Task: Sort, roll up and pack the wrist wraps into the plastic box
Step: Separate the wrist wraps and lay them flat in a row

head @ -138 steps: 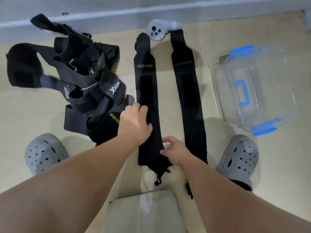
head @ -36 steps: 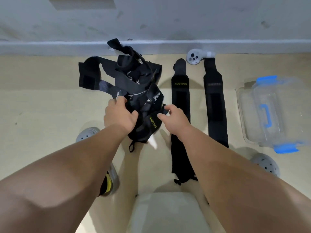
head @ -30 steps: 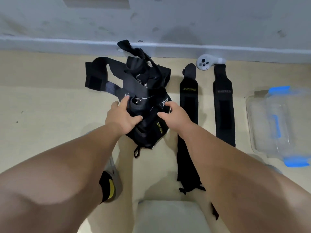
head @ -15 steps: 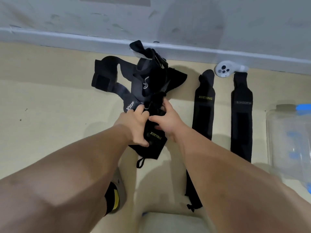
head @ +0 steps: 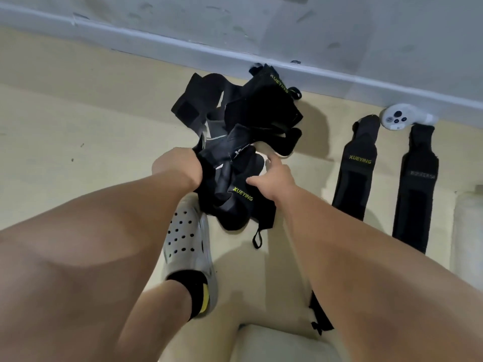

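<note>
Beige floor [head: 78, 131] by grey wall [head: 235, 22]. Tangled wrap pile [head: 251, 118] at centre; flat wraps [head: 358, 176] to right, plastic box [head: 467, 231] at right edge. Left hand [head: 180, 165] buried in pile, grip unreadable. Right hand [head: 277, 178] loose, thumb on XUEYING wrap [head: 235, 205]. Best: pin pile, draw that wrap free slowly.

Plain indoor room, pretty much: a bare beige floor [head: 78, 121] is met by a scuffed grey wall [head: 261, 19] and skirting board [head: 156, 39], with a white controller [head: 397, 120] left against it. Home or studio can't be told.
</note>
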